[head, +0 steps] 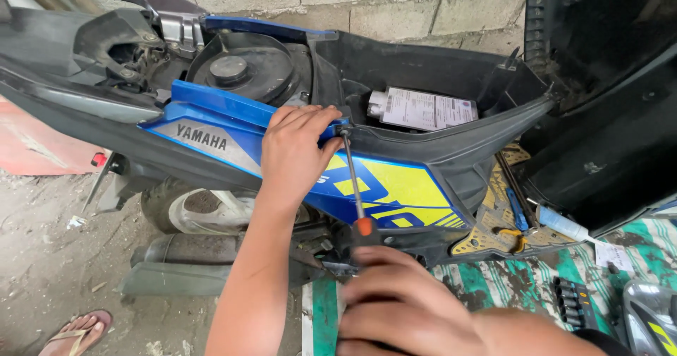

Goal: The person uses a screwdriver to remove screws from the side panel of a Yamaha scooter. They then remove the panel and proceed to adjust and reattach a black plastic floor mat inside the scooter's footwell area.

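A scooter stands side-on with its seat raised, and its blue and yellow side panel (395, 183) faces me. My left hand (296, 151) rests on the panel's upper edge, fingers curled over the rim next to the tip of a screwdriver (352, 179). The shaft slants up from its orange collar to that rim. My right hand (402, 306) is closed around the screwdriver's handle low in the view. The open under-seat compartment (423, 74) holds a white battery with a paper label (423, 107).
The raised seat (606, 95) fills the right side. A round black fuel cap (229, 68) sits left of the compartment. Tools and a small tube (564, 225) lie on the footboard and a green striped cloth (522, 278). A sandalled foot (77, 331) stands at the lower left on the dirt floor.
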